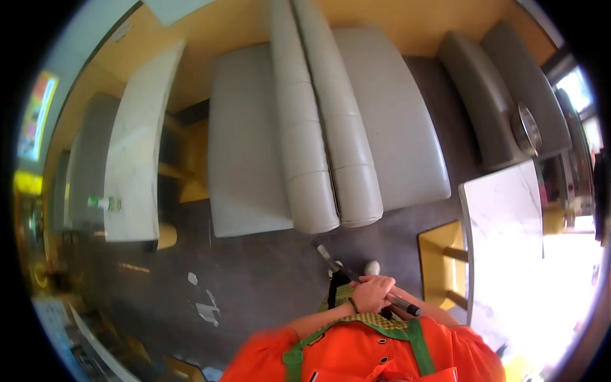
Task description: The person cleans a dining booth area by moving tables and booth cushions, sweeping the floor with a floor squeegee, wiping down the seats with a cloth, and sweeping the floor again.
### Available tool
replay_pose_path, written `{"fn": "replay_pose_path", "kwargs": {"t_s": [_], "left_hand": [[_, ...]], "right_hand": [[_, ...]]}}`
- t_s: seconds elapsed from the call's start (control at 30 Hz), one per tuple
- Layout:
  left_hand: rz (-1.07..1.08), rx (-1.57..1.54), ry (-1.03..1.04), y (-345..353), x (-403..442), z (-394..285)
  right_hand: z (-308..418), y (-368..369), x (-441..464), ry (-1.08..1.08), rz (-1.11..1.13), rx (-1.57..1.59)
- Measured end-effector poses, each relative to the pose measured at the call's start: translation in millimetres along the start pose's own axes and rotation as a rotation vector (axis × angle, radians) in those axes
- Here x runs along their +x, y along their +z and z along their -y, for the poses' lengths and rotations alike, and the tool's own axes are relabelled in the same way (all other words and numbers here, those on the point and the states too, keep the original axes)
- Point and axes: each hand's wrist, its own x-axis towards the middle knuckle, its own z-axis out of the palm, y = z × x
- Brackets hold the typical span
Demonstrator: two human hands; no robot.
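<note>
A dark stick (405, 305) with a greyish far end slants across in front of my waist, from the floor area near the bench ends back towards my right side. My left hand (368, 298) is closed around its middle, a dark band on the wrist. Pressed up against it, my right hand (384, 282) is closed too and partly overlaps the left one, so its fingers are only partly seen. What sits on the stick's far end, if anything, cannot be made out. Below the hands hangs a checked apron (375, 321) with green straps over an orange top.
Two grey padded benches (248, 140) stand back to back ahead. On the left is a marble-look table (137, 146) with a green-and-white bottle (113, 204); another such table (503, 235) is on the right. A metal bowl (527, 129) rests by further seats. White scraps (207, 312) lie on the floor.
</note>
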Motion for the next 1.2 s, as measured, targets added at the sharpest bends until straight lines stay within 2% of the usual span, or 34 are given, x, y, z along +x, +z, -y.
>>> {"fn": "replay_pose_path", "kwargs": {"t_s": [0.03, 0.07, 0.13, 0.17, 0.2, 0.27, 0.3, 0.37, 0.43, 0.47, 0.5, 0.57, 0.63, 0.7, 0.73, 0.77, 0.8, 0.83, 0.87, 1.03, 1.13, 1.2], "left_hand": [[-0.064, 0.105, 0.097, 3.3, 10.2, -11.6], [-0.117, 0.128, 0.071, -5.3, 19.9, -21.6], [-0.071, 0.511, 0.218, -39.8, 27.1, -39.7], [-0.185, 0.600, 0.195, -53.7, 29.5, -38.7], [-0.293, 0.775, 0.165, -71.9, 34.4, -37.7], [-0.581, 0.865, -0.088, -98.4, 47.4, -22.3], [-0.764, 0.874, -0.231, -110.1, 54.0, -17.8], [-0.850, 0.858, -0.281, -116.3, 61.6, -21.0], [-0.949, 0.872, -0.226, -107.1, 60.0, -9.1], [-0.951, 0.870, -0.167, -106.8, 56.0, 1.4], [-0.945, 0.861, -0.103, -107.0, 52.9, 9.7], [-0.972, 0.913, -0.055, -109.2, 48.1, 27.1], [-1.035, 1.146, 0.077, -108.8, 46.7, 40.7], [-0.976, 1.266, 0.148, -113.4, 39.7, 50.1], [-0.951, 1.293, 0.166, -114.7, 36.0, 54.3], [-0.932, 1.321, 0.180, -114.5, 33.0, 54.8], [-0.906, 1.281, 0.224, -115.5, 31.1, 53.5], [-0.868, 1.346, 0.253, -120.6, 38.8, 53.4], [-0.845, 1.422, 0.278, -126.8, 33.9, 53.8], [-0.743, 1.370, 0.353, -163.6, 9.4, 55.3], [-0.636, 1.412, 0.343, -190.3, -26.1, 57.4], [-0.582, 1.414, 0.283, -204.3, -63.7, 65.6]], "right_hand": [[-25.2, -21.1, -10.4, 0.203, -0.184, 0.044], [-45.8, -45.7, -16.5, 0.403, -0.360, 0.076], [-33.9, -79.4, -21.6, 0.736, -0.406, 0.659], [-12.3, -93.7, -22.6, 0.851, -0.267, 1.212], [19.2, -85.6, -25.9, 0.960, -0.497, 1.016], [13.1, -118.0, -55.4, 0.950, -0.408, 0.928], [19.6, -125.1, -63.9, 0.948, -0.451, 0.879], [30.7, -136.6, -69.3, 0.886, -0.393, 0.624], [67.0, -122.4, -64.4, 0.846, -0.367, 0.099], [71.8, -124.8, -62.3, 0.794, -0.365, -0.061], [72.5, -129.5, -59.1, 0.762, -0.355, -0.095], [66.6, -143.5, -57.6, 0.724, -0.336, 0.031], [59.4, -158.3, -60.3, 0.716, -0.290, 0.333], [52.0, -173.9, -66.6, 0.741, -0.249, 0.576], [49.0, -177.6, -70.3, 0.841, -0.349, 0.662], [68.9, -153.5, -68.0, 0.744, -0.404, 0.363], [76.5, -156.0, -64.8, 0.950, -0.543, 0.878], [84.2, -161.6, -66.1, 0.961, -0.541, 0.930], [85.5, -161.3, -63.5, 0.987, -0.565, 0.963], [103.3, -137.2, -49.7, 0.988, -0.655, 0.996], [104.2, -125.0, -48.2, 0.974, -0.662, 0.852], [99.4, -123.9, -51.4, 0.950, -0.685, 0.864]]}}
